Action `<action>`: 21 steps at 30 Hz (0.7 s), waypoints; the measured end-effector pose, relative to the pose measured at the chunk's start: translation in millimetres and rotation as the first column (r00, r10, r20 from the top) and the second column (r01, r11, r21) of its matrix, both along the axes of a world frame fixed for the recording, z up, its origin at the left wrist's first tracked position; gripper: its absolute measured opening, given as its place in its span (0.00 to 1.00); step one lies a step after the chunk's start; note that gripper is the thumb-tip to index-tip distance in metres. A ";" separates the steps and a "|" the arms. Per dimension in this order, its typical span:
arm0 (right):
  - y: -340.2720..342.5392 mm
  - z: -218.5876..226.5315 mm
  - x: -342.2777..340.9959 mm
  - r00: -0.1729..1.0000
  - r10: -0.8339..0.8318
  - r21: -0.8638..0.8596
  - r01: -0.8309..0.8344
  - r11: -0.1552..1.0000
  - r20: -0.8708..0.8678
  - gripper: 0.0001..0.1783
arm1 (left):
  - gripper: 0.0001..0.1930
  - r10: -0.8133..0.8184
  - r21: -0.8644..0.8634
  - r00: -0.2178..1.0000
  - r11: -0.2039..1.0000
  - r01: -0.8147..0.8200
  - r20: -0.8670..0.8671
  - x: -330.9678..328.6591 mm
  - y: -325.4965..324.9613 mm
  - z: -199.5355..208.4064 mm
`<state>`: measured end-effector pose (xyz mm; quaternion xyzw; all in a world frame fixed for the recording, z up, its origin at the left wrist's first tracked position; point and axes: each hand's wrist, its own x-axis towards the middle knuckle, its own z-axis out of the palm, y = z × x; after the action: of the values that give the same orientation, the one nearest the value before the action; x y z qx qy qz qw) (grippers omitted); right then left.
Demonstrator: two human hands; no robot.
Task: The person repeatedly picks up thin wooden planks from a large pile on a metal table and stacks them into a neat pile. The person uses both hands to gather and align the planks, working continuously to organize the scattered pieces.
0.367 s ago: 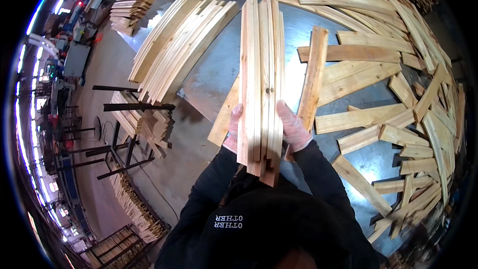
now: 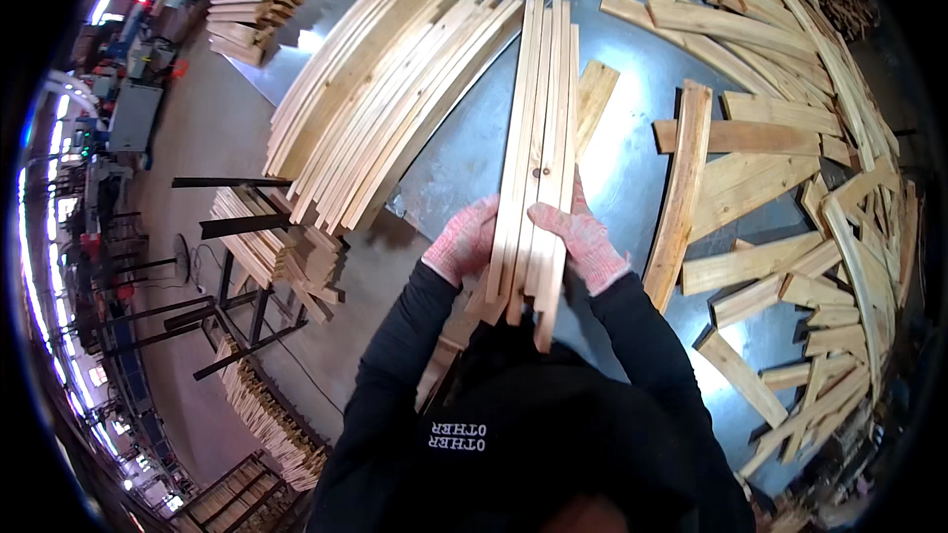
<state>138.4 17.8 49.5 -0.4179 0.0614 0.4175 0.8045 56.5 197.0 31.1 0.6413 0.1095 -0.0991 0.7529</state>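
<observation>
Between my gloved hands is a bundle of several long, pale wooden boards (image 2: 538, 153), stacked face to face with their narrow edges up and their near ends uneven. My left hand (image 2: 464, 240) is wrapped round the bundle's left side near its lower end. From the right, my right hand (image 2: 583, 240) grips it, the thumb lying across the top edges and the other fingers mostly hidden behind the wood. Under the bundle, another plank (image 2: 595, 104) shows on the metal table (image 2: 464, 153). A browner board (image 2: 681, 192) lies to the right of my right hand.
At the left of the table stands a neat row of boards on edge (image 2: 395, 89). Loose planks (image 2: 760, 178) lie jumbled along the right side. A black metal rack (image 2: 247, 227) holding more wood is at the left, with machines (image 2: 133, 114) beyond it.
The bundle has narrowed and tilted slightly in my hands. My right thumb has come over its top edges. The view has shifted, so the table's boards sit differently in the picture.
</observation>
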 end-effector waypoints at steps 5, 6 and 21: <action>59.9 -25.3 -32.4 0.980 -0.154 -0.136 0.170 0.976 0.123 0.64 | 0.31 0.178 -0.426 0.949 0.861 -0.278 -0.262 -8.8 41.4 12.2; 66.8 -27.2 -32.3 0.976 -0.182 -0.130 0.197 0.972 0.119 0.63 | 0.29 0.159 -0.489 0.964 0.837 -0.246 -0.212 -9.2 51.4 14.1; 30.6 -37.7 13.5 0.843 0.398 -0.643 -0.084 0.761 0.361 0.36 | 0.24 -0.086 -0.838 0.921 0.453 -0.304 -0.380 18.1 67.0 -51.1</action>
<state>151.9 48.4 11.8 -0.7460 -0.0648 0.3628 0.5546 74.6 264.0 -19.9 0.1168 0.2231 -0.2103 0.9446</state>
